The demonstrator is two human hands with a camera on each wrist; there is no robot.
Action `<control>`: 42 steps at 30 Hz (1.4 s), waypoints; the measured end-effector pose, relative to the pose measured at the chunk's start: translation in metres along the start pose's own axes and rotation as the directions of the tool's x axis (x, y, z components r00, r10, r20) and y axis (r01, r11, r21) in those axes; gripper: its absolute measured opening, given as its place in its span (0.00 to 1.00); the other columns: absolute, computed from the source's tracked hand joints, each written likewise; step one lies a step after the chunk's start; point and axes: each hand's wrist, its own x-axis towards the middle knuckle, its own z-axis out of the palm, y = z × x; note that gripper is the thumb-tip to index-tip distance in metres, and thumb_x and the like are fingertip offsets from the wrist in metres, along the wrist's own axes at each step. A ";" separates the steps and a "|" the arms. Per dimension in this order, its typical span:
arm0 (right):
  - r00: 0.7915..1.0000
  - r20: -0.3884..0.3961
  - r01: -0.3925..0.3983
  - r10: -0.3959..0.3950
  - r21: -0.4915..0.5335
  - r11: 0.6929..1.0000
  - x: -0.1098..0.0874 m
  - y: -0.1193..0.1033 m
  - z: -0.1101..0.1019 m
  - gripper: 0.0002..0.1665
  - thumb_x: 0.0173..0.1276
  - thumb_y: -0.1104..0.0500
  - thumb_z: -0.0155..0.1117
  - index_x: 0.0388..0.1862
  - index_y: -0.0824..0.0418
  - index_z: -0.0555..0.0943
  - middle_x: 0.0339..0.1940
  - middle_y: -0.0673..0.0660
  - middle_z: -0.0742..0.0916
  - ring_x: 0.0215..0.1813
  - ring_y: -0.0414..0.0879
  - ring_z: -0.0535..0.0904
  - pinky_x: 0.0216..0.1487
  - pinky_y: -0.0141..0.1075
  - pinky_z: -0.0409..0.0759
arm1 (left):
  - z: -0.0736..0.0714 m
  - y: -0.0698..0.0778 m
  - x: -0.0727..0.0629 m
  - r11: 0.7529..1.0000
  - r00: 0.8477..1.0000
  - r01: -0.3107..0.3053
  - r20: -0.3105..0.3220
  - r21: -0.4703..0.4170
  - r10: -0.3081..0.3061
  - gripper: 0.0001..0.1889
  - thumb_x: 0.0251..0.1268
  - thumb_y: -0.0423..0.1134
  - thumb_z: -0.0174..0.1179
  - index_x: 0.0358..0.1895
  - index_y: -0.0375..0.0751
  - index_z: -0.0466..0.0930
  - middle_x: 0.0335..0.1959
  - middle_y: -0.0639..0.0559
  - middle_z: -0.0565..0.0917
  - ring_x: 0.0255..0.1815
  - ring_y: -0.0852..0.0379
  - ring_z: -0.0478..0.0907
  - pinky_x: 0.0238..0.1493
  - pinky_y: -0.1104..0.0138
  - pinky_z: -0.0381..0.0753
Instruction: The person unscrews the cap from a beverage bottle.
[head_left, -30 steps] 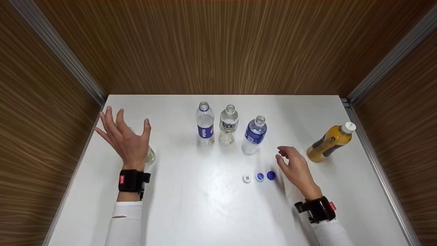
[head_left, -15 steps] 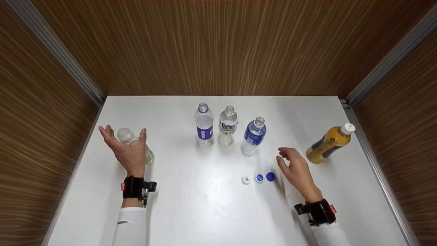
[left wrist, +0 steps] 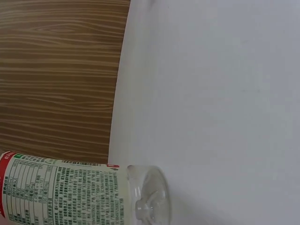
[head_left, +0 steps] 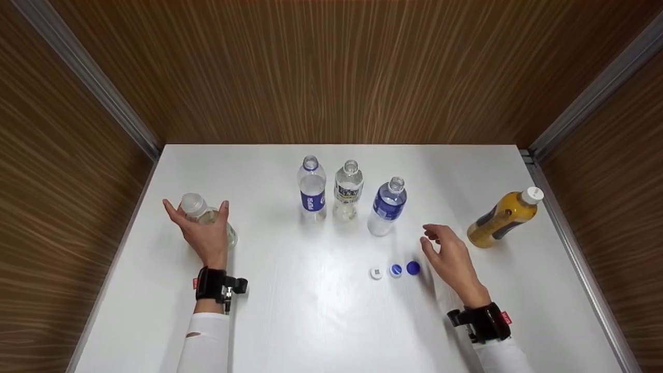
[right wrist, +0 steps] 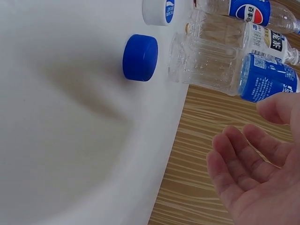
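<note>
My left hand (head_left: 206, 239) is right at a clear bottle (head_left: 208, 215) with a whitish cap, its thumb and index finger spread straight to either side. The other fingers are hidden behind the bottle. In the left wrist view, that bottle's pale label (left wrist: 70, 192) shows green print and a red band. My right hand (head_left: 451, 257) hovers above the table with fingers loosely bent, holding nothing. Left of it lie a blue cap (head_left: 413, 268), a blue-and-white cap (head_left: 395, 270) and a white cap (head_left: 376, 273). Its palm and fingertips show in the right wrist view.
Behind the caps stand three uncapped bottles: a Pepsi bottle (head_left: 312, 199), a clear one with a black-and-white label (head_left: 347, 191) and a blue-labelled one (head_left: 388, 207). A capped bottle of yellow drink (head_left: 500, 220) stands at right. Wood-grain panels (head_left: 331, 72) enclose the white table (head_left: 290, 321).
My left hand has come down and slightly right to the capped bottle, its fingers going from widely fanned to set about the bottle. The right hand has stayed in place.
</note>
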 end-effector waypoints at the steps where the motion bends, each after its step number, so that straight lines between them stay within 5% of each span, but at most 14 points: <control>1: 1.000 0.000 0.002 -0.002 0.000 1.000 0.000 0.000 0.000 0.18 0.70 0.66 0.68 0.57 0.70 0.80 0.46 0.65 0.86 0.47 0.59 0.84 0.49 0.52 0.83 | 0.000 -0.001 -0.001 1.000 1.000 0.022 0.007 -0.004 -0.022 0.67 0.53 0.47 0.81 0.85 0.56 0.35 0.74 0.42 0.64 0.73 0.52 0.65 0.77 0.57 0.60; 6: 1.000 -0.012 0.013 -0.012 0.004 1.000 -0.001 0.001 0.001 0.18 0.70 0.67 0.68 0.57 0.71 0.80 0.46 0.65 0.86 0.47 0.60 0.85 0.49 0.53 0.83 | 0.003 -0.010 -0.005 0.996 0.995 0.080 0.055 0.043 -0.082 0.65 0.52 0.49 0.81 0.85 0.56 0.38 0.71 0.37 0.65 0.72 0.43 0.67 0.73 0.48 0.65; 12: 1.000 -0.008 0.007 -0.007 0.000 1.000 -0.001 0.001 0.001 0.18 0.70 0.66 0.67 0.57 0.71 0.80 0.46 0.65 0.86 0.47 0.60 0.85 0.49 0.53 0.83 | 0.007 -0.020 -0.010 0.989 0.993 0.070 0.083 0.130 -0.081 0.56 0.51 0.47 0.82 0.80 0.44 0.53 0.70 0.34 0.72 0.69 0.40 0.71 0.71 0.48 0.67; 23: 1.000 -0.010 0.011 -0.011 -0.002 1.000 0.000 0.001 -0.001 0.18 0.69 0.66 0.68 0.57 0.71 0.81 0.45 0.65 0.86 0.47 0.60 0.84 0.49 0.53 0.83 | 0.014 -0.011 -0.020 0.992 0.988 -0.078 0.144 0.104 0.062 0.42 0.52 0.41 0.81 0.68 0.36 0.68 0.64 0.39 0.78 0.65 0.42 0.75 0.67 0.46 0.71; 31: 1.000 -0.013 0.012 -0.012 0.004 1.000 -0.001 0.000 0.000 0.18 0.69 0.67 0.68 0.57 0.71 0.81 0.45 0.65 0.87 0.47 0.60 0.85 0.48 0.53 0.83 | 0.023 0.007 -0.035 0.962 0.941 -0.244 0.272 0.121 0.204 0.38 0.54 0.39 0.79 0.67 0.35 0.70 0.62 0.40 0.77 0.63 0.42 0.75 0.64 0.43 0.73; 42: 1.000 0.024 -0.012 0.012 0.024 1.000 0.000 -0.008 -0.001 0.19 0.71 0.65 0.67 0.59 0.70 0.80 0.48 0.65 0.86 0.48 0.59 0.85 0.52 0.52 0.83 | 0.036 0.021 -0.065 0.911 0.864 -0.347 0.454 0.221 0.219 0.37 0.54 0.37 0.77 0.65 0.36 0.68 0.61 0.33 0.80 0.59 0.34 0.79 0.59 0.39 0.78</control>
